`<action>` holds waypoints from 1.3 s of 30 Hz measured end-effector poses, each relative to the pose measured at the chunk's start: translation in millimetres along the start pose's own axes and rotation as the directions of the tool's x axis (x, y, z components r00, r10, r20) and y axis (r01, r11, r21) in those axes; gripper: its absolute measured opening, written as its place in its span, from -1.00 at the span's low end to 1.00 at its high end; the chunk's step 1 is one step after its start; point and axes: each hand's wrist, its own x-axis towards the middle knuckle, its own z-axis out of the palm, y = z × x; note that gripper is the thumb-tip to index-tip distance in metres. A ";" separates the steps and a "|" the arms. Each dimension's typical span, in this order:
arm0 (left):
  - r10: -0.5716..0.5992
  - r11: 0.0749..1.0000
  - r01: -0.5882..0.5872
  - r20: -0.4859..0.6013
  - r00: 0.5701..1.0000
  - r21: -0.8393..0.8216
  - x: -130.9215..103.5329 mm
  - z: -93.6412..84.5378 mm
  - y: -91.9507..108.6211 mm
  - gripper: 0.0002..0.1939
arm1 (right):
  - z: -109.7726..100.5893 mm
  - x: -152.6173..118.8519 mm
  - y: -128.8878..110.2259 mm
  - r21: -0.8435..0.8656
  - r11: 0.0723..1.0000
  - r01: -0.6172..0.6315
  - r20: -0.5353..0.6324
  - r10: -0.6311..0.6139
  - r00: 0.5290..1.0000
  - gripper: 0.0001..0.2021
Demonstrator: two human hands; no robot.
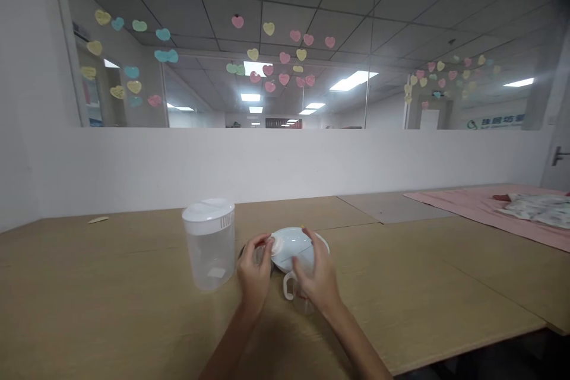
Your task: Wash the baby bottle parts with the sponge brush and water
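My left hand is closed, thumb and fingers pinching a small white round piece that looks like a cap. My right hand is slightly blurred, with thumb and forefinger apart in front of a shiny white dish; I make out nothing firmly gripped in it. Below that hand stands a clear cup with a white handle, partly covered by the fingers. Something dark and rounded behind the left hand is mostly hidden. Left of my hands is a tall translucent plastic container with a white lid.
The wooden table runs up to a white wall under a window with heart-shaped notes. A pink cloth with a patterned fabric lies at the right. A thin flat piece rests at the far left.
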 end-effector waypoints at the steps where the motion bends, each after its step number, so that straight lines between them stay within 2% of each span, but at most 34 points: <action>1: 0.059 0.998 -0.059 0.023 0.998 -0.001 -1.2 0.3 10.6 -0.83 | -0.2 7.0 -9.5 -0.006 0.996 0.087 0.073 -0.087 0.994 -0.40; 3: 0.226 0.974 -0.226 0.063 0.972 -0.002 -2.8 0.3 29.8 -0.91 | -0.4 21.8 -25.6 0.003 0.981 0.194 0.187 -0.191 0.964 -0.43; 5: 0.400 0.916 -0.401 0.088 0.912 -0.012 -2.4 -0.7 45.0 -0.94 | -1.1 35.8 -34.6 -0.008 0.979 0.206 0.215 -0.199 0.956 -0.58; 8: 0.595 0.804 -0.592 0.087 0.799 -0.056 1.3 -3.6 60.3 -0.84 | -4.5 50.9 -35.2 -0.034 0.969 0.244 0.201 -0.233 0.951 -0.78; 10: 0.651 0.759 -0.644 0.092 0.754 -0.094 3.8 -6.5 67.5 -0.81 | -6.9 56.8 -30.6 -0.051 0.953 0.300 0.145 -0.290 0.946 -0.84; 16: 0.677 0.736 -0.661 0.172 0.715 -0.150 2.8 -15.7 85.1 -0.77 | -9.8 61.6 -15.6 -0.092 0.899 0.429 -0.040 -0.434 0.900 -0.87; 20: 0.652 0.758 -0.638 0.177 0.737 -0.135 3.7 -12.1 91.0 -0.80 | -14.5 61.7 -13.0 -0.130 0.913 0.388 -0.089 -0.400 0.912 -0.87; 22: 0.580 0.813 -0.577 0.207 0.788 -0.081 9.2 -6.4 86.2 -0.84 | -16.4 64.4 -11.2 -0.141 0.928 0.346 -0.049 -0.355 0.933 -0.87; 24: 0.420 0.905 -0.424 0.244 0.874 -0.037 16.2 0.1 73.1 -0.83 | -16.6 67.7 -6.6 -0.099 0.961 0.259 -0.064 -0.266 0.962 -0.82; 26: 0.199 0.980 -0.195 0.266 0.943 -0.038 20.5 5.5 52.7 -0.71 | -15.0 68.5 0.5 0.015 0.996 0.084 -0.192 -0.080 0.978 -0.70; 27: 0.116 0.993 -0.105 0.286 0.951 -0.054 20.4 7.7 40.8 -0.64 | -13.6 67.0 4.5 0.094 0.995 -0.011 -0.262 0.035 0.964 -0.65; 29: 0.071 0.997 -0.050 0.376 0.924 -0.066 14.8 10.8 16.4 -0.57 | -10.2 59.5 12.0 0.220 0.968 -0.118 -0.310 0.184 0.933 -0.59; 30: 0.093 0.996 -0.074 0.445 0.891 -0.059 9.6 11.9 5.1 -0.57 | -8.5 53.9 15.1 0.234 0.966 -0.105 -0.277 0.170 0.946 -0.59; 32: 0.136 0.989 -0.145 0.521 0.842 -0.023 -3.3 13.1 -13.3 -0.54 | -5.5 41.0 19.9 0.182 0.982 0.038 -0.165 -0.007 0.986 -0.63; 33: 0.145 0.985 -0.170 0.536 0.832 -0.002 -9.9 13.3 -20.1 -0.53 | -4.3 34.7 21.6 0.145 0.981 0.133 -0.119 -0.116 0.986 -0.64; 35: 0.146 0.980 -0.196 0.553 0.821 0.032 -21.4 13.5 -29.3 -0.50 | -2.2 24.1 24.2 0.090 0.965 0.248 -0.084 -0.241 0.967 -0.66; 39: 0.149 0.976 -0.211 0.574 0.806 0.044 -36.2 16.9 -37.8 -0.42 | 2.0 11.4 29.5 0.069 0.964 0.256 -0.108 -0.248 0.963 -0.67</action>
